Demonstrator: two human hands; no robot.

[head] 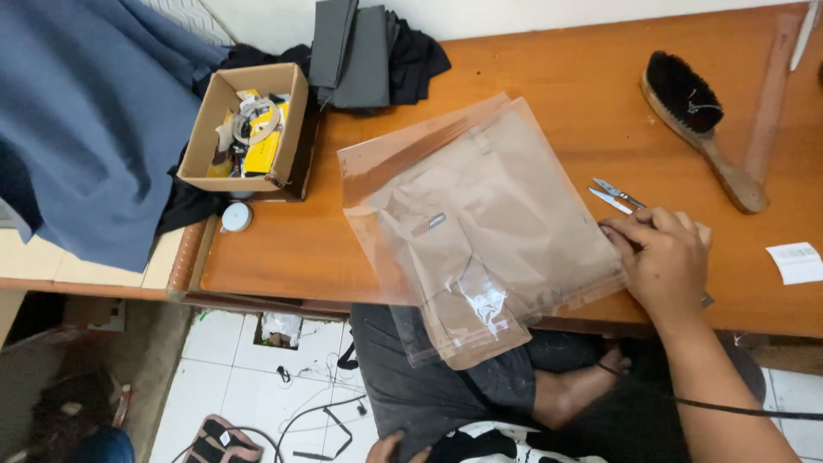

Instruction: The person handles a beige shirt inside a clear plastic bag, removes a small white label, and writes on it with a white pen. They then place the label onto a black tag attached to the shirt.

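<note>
Right hand (pixel 664 257) pinning the bagged beige garment (pixel 480 231) at its right edge.

Fingers curled, pressing down on the clear plastic bag's near-right corner against the wooden table (pixel 549 77); no object enclosed in the grip. Left hand (pixel 390 446) barely visible at the bottom of the view, down by the lap; whether it is open or closed cannot be told. Judgement: keep pressure flat, since the bag's lower end overhangs the table's front edge and could slide off. Thread snips (pixel 615 195) lie just above the hand, touching distance. Brush (pixel 699 129) further right of the bag; cardboard box (pixel 249 129) well left of it. Bare wood above the bag gives room to shift.
</note>
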